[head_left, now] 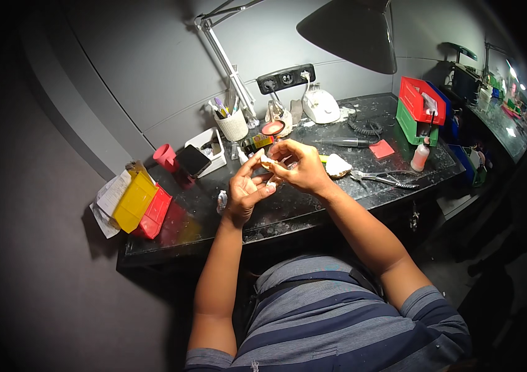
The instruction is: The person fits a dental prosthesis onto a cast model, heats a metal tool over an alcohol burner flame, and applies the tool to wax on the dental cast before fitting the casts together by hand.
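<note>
My left hand is raised over the front middle of the black bench, fingers curled around a small pale piece whose details are too small to make out. My right hand pinches at that same piece from the right, its index finger bent over it. Just right of my hands lie a white pad on a darker base and metal pliers. Behind them are a black-and-yellow box and a round pink dish. A small crumpled white item lies beside my left wrist.
Yellow and red bins with papers stand left, near a pink cup and white tray. A pen holder, white device and lamp are behind. Red and green bins and a bottle stand right.
</note>
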Available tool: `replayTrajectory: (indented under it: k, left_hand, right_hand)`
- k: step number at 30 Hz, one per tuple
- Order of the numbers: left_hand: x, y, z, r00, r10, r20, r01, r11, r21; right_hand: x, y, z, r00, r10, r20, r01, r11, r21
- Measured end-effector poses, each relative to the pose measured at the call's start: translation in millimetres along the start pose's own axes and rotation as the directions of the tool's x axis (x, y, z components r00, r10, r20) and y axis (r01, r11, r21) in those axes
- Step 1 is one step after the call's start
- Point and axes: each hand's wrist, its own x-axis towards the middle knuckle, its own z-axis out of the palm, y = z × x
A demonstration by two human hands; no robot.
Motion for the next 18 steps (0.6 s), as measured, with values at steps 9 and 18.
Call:
replayTrajectory:
  k: [9, 18]
  left_hand:
    - [0.0, -0.8, -1.0, 1.0, 0.0, 0.0, 0.0, 1.0, -0.007]
    - [0.1, 0.3, -2.3, 1.0, -0.009, 0.003, 0.009, 1.0, -0.003]
  right_hand:
    - [0.2, 4.1, -0.1, 1.0, -0.009, 0.005, 0.009, 1.0, -0.007]
    - [0.7, 2.8, 1.1, 1.0, -0.019, -0.01, 0.019, 1.0, -0.001]
